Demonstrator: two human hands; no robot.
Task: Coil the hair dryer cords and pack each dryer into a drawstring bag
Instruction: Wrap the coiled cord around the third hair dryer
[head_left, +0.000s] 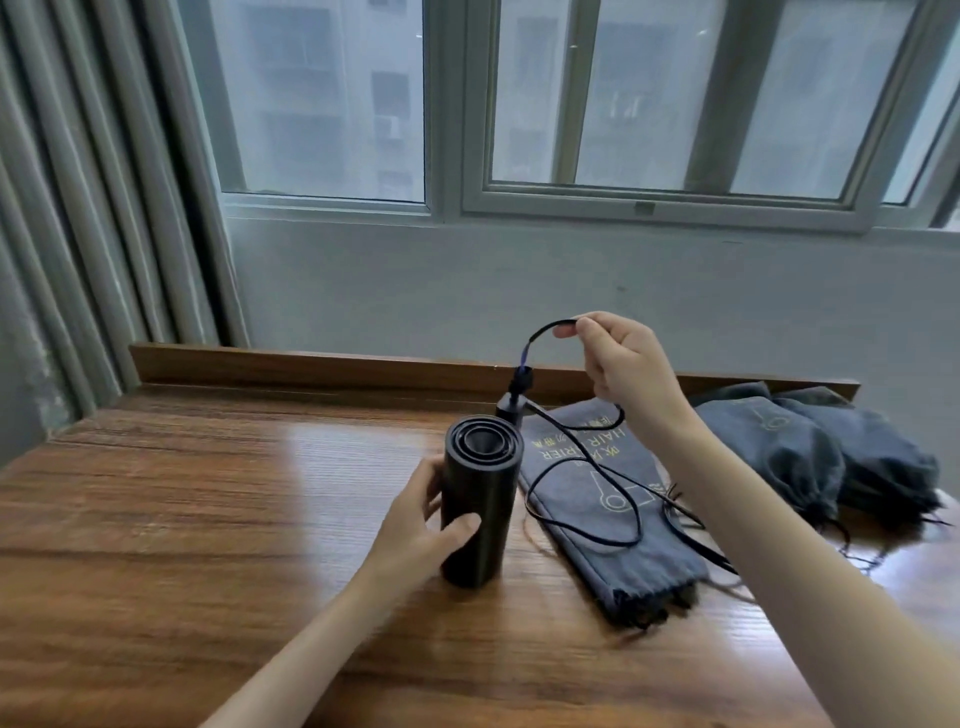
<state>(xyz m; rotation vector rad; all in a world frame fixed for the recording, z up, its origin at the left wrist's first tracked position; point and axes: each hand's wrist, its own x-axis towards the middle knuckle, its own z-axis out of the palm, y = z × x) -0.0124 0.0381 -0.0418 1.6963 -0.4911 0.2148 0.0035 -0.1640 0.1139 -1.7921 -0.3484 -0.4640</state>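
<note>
A black hair dryer (480, 499) lies on the wooden table (208, 519), its round barrel end facing up toward me. My left hand (421, 525) grips the barrel from the left, thumb across its front. My right hand (618, 358) is raised above the table and pinches the black cord (582, 519) close to where it leaves the dryer's handle. The rest of the cord trails in loose loops over a flat grey drawstring bag (613, 540) with yellow print, right of the dryer.
Two stuffed grey drawstring bags (810, 457) lie at the table's right back corner. A raised wooden lip (311, 364) runs along the table's far edge below a window. Curtains (78, 208) hang at the left.
</note>
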